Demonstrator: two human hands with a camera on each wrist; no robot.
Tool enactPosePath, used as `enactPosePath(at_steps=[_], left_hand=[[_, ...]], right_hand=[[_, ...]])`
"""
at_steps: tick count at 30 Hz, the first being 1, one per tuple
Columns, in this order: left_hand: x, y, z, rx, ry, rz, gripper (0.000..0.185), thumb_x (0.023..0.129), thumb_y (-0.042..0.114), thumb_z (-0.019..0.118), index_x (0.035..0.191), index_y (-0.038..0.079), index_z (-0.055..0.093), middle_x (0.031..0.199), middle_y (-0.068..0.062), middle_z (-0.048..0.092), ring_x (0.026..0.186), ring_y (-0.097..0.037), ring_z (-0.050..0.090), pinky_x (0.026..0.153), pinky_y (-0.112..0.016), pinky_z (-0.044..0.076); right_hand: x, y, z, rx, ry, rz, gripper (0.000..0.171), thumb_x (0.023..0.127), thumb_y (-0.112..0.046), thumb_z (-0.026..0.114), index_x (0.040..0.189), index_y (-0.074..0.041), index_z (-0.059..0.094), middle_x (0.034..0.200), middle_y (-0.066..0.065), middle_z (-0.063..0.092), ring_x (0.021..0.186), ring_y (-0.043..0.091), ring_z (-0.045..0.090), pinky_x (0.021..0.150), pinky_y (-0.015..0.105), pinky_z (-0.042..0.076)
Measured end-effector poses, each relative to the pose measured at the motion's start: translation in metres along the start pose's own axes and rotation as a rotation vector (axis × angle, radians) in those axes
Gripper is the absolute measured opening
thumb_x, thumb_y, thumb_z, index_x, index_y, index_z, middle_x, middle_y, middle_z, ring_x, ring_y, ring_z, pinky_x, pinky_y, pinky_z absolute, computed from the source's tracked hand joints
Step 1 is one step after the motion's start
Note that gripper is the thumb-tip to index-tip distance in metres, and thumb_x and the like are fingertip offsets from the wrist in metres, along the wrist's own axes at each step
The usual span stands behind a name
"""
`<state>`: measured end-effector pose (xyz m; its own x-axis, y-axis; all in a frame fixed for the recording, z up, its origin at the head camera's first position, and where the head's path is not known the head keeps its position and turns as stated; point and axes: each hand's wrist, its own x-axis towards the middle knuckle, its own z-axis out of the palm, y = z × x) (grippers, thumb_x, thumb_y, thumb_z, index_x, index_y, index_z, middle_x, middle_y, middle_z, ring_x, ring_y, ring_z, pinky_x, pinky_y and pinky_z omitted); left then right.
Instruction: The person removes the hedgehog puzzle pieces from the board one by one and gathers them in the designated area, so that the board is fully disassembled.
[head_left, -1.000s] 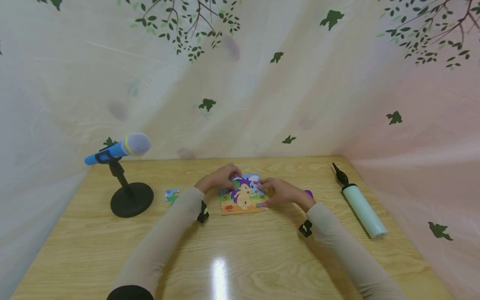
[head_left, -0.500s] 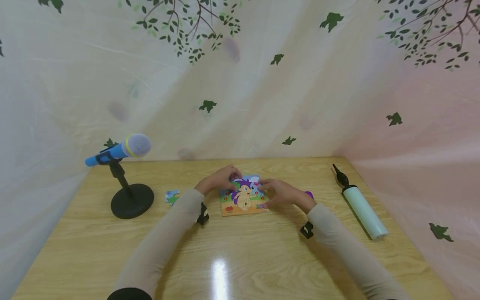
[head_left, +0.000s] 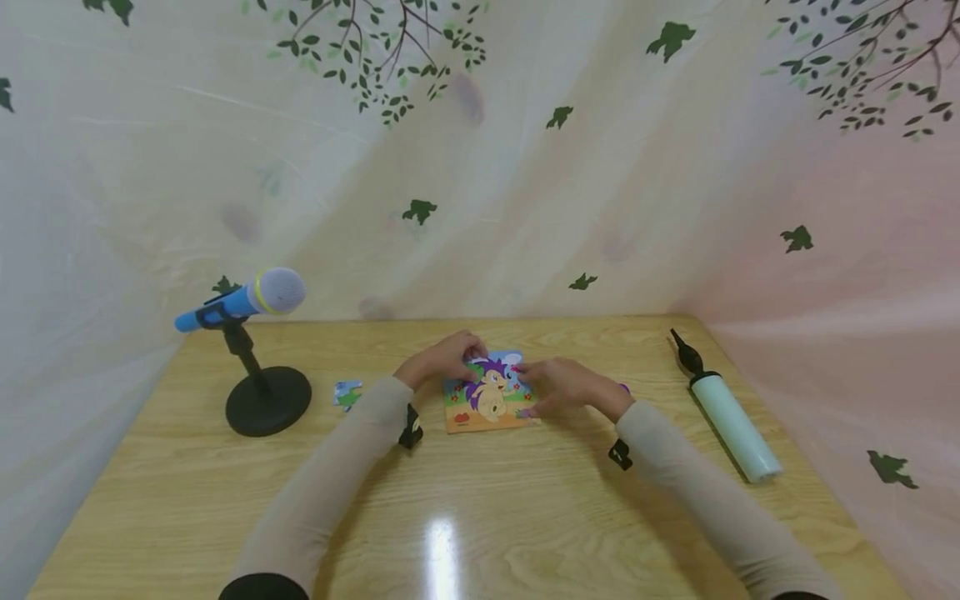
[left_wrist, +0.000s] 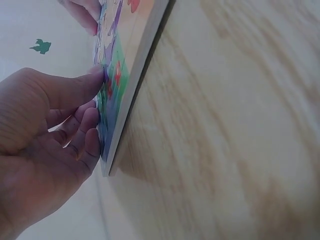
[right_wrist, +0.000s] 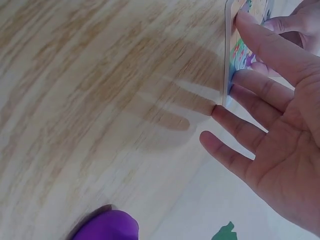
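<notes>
A square jigsaw puzzle (head_left: 472, 418) with a purple-haired hedgehog picture lies flat on the wooden table. My left hand (head_left: 446, 357) is at its upper left; in the left wrist view the thumb and bent fingertips rest on the puzzle's face (left_wrist: 118, 57), apart from each other. On the right side is my right hand (head_left: 564, 385). Its thumb touches the puzzle's face in the right wrist view, while the longer fingers (right_wrist: 265, 90) reach the side edge, fairly straight, and the little finger stands clear. Whether a single piece lies under the left fingertips is hidden.
A loose blue-and-green puzzle piece (head_left: 347, 394) lies left of the left forearm. At the left stands a blue toy microphone (head_left: 240, 302) on a black stand (head_left: 267, 402). A pale green hand pump (head_left: 735, 427) lies at the right. Behind the right wrist sits a purple object (right_wrist: 107, 227).
Both hands keep nearly the same place on the puzzle. The head view has shifted slightly.
</notes>
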<state>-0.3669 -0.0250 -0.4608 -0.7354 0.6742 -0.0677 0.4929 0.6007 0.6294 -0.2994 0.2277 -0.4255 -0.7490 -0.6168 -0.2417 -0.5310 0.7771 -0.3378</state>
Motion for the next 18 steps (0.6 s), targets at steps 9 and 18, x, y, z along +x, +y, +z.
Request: enactPosePath(at_steps=[9, 18], left_hand=[[-0.0006, 0.0018, -0.0012, -0.030, -0.004, -0.030, 0.036, 0.088, 0.004, 0.075, 0.122, 0.000, 0.063, 0.118, -0.015, 0.056, 0.112, -0.027, 0.055, 0.104, -0.040, 0.048], [-0.0014, 0.0041, -0.0018, -0.021, -0.010, -0.045, 0.037, 0.088, 0.005, 0.075, 0.123, 0.001, 0.064, 0.119, -0.015, 0.057, 0.113, -0.027, 0.055, 0.105, -0.040, 0.048]], right_hand=[[-0.0004, 0.0011, 0.0001, 0.048, 0.011, 0.029, 0.071, 0.089, -0.039, 0.079, 0.145, -0.003, 0.055, 0.157, 0.018, 0.045, 0.145, 0.042, 0.042, 0.118, 0.057, 0.034], [0.0032, 0.0046, -0.0002, 0.049, -0.030, -0.067, 0.069, 0.091, -0.031, 0.078, 0.148, -0.004, 0.051, 0.162, 0.019, 0.036, 0.149, 0.044, 0.034, 0.119, 0.060, 0.031]])
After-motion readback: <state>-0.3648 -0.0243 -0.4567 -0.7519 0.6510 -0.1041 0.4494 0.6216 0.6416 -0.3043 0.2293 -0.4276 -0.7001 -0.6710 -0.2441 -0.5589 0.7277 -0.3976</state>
